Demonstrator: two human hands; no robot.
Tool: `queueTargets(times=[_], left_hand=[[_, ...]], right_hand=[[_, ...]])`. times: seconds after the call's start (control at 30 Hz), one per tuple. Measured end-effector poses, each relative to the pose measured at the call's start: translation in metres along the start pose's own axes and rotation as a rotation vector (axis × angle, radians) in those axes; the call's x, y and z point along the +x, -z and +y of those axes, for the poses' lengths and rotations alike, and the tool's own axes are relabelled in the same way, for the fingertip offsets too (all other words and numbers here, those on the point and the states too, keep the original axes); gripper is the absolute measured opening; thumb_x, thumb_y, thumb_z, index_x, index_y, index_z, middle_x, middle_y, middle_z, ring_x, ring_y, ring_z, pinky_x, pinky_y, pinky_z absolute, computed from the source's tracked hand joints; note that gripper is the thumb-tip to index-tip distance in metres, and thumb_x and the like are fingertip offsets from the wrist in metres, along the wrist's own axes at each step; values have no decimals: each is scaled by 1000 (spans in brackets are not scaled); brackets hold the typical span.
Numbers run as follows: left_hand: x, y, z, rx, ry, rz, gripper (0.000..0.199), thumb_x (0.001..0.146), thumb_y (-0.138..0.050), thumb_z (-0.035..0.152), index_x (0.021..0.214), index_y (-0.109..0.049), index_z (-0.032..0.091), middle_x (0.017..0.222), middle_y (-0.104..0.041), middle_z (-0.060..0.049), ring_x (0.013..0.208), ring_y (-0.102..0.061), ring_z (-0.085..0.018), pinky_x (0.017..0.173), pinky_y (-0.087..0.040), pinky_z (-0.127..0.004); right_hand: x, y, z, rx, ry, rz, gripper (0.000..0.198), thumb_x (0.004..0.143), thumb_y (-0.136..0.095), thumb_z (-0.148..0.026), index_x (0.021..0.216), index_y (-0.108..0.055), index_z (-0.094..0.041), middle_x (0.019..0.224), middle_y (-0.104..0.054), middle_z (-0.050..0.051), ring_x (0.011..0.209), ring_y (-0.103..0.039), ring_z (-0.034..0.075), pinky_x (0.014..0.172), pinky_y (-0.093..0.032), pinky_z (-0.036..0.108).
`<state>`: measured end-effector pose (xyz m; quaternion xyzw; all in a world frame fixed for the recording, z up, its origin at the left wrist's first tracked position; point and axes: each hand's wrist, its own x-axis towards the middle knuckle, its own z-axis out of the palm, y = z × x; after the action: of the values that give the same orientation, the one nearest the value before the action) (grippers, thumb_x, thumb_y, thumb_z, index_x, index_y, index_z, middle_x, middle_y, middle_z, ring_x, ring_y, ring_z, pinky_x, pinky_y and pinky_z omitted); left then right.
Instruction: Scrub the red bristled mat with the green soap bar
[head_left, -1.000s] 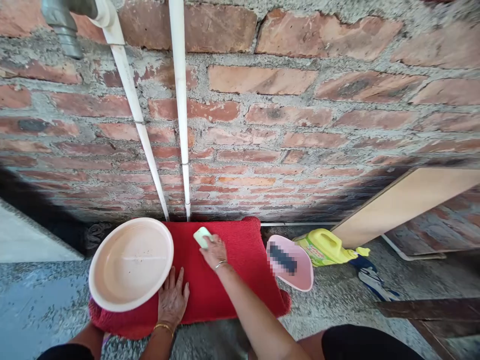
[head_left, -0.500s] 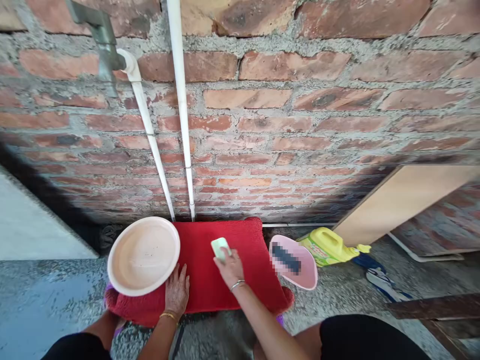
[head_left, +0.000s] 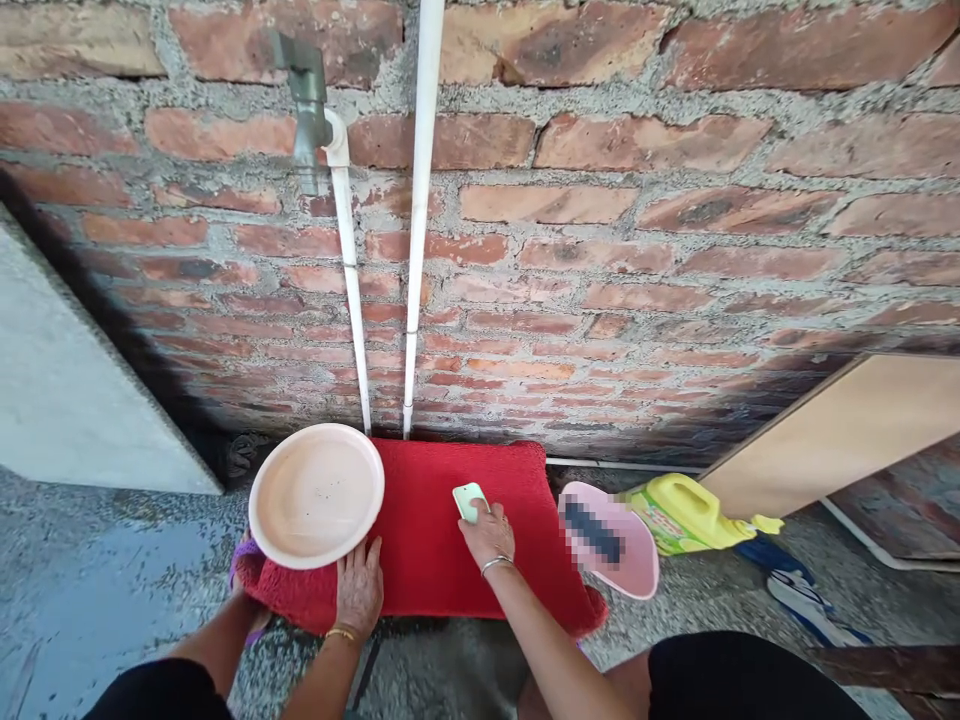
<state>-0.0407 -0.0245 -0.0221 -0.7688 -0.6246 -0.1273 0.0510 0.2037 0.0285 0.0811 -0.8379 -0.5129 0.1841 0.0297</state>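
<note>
Green bar [head_left: 468, 499] farther right on cloth [head_left: 431, 560]

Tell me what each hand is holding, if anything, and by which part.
The right hand holds the pale green bar by its near end. The left hand lies on the red cloth, seemingly holding nothing.

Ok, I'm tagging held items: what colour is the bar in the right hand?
The bar is pale green, best seen in the head view.
</note>
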Motion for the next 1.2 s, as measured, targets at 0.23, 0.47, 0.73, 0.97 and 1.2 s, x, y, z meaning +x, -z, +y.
queueTargets(times=[0.23,0.47,0.73,0.97,1.2], left_hand=[[1,1,-5,11,-44,50,41,85,-45,14,122,-63,19,120,-64,-13,116,-56,-27,103,-40,-48],[12,2,5,-8,-73,87,38,92,-42,23,124,-63,18,120,-65,-15,112,-58,-27,100,-41,-46],[20,15,21,9,20,-149,43,93,-38,25,131,-58,22,133,-57,-15,119,-54,-30,103,-37,-50],[26,32,26,24,62,-280,46,93,-35,27,135,-54,22,139,-53,-14,126,-48,-31,106,-35,-51],[34,51,27,100,23,-358,45,94,-36,25,136,-52,23,137,-54,-13,124,-50,-29,103,-40,-45]], right_hand=[[-11,-38,-91,118,241,-96,41,76,-64,-36,115,-60,-28,115,-53,7,101,-55,23,89,-39,32],[15,-28,-27,88,161,-38,44,74,-66,-34,117,-60,-29,116,-54,7,106,-53,23,94,-37,33],[19,42,156,150,-400,134,45,80,-58,-38,119,-58,-18,104,-57,12,93,-60,30,85,-44,41],[-9,16,170,318,-332,171,41,80,-58,-39,118,-58,-25,107,-58,8,100,-60,24,92,-44,35],[-16,27,213,374,-546,104,38,77,-55,-42,105,-63,-18,88,-67,10,83,-66,26,70,-50,36]])
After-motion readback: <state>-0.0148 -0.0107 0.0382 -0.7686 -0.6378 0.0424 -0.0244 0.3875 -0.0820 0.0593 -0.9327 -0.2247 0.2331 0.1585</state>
